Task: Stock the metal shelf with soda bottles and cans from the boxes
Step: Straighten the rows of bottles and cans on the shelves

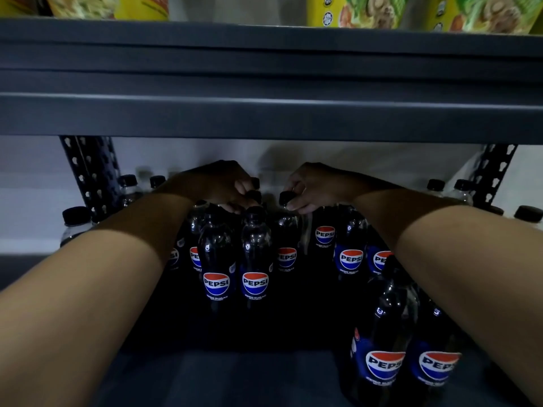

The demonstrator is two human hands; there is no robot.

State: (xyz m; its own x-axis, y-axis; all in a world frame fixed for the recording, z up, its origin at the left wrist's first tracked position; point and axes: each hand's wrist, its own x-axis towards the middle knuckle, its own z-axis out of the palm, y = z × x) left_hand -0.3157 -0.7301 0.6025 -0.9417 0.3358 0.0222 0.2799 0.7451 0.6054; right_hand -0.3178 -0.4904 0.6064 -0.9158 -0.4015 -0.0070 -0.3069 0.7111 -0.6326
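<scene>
Both my arms reach deep into the dark metal shelf (264,374). My left hand (223,183) curls its fingers round the black cap of a Pepsi bottle (255,259) near the back. My right hand (311,188) pinches the black cap of another Pepsi bottle (287,248) beside it. Several Pepsi Zero Sugar bottles stand upright in rows around them. Two more Pepsi bottles (382,348) stand at the front right, under my right forearm.
A thick grey shelf beam (264,113) hangs low just above my hands. Perforated uprights (91,177) stand at both sides. Clear black-capped bottles (75,224) line the far left and right. Yellow-green packets (367,10) fill the shelf above.
</scene>
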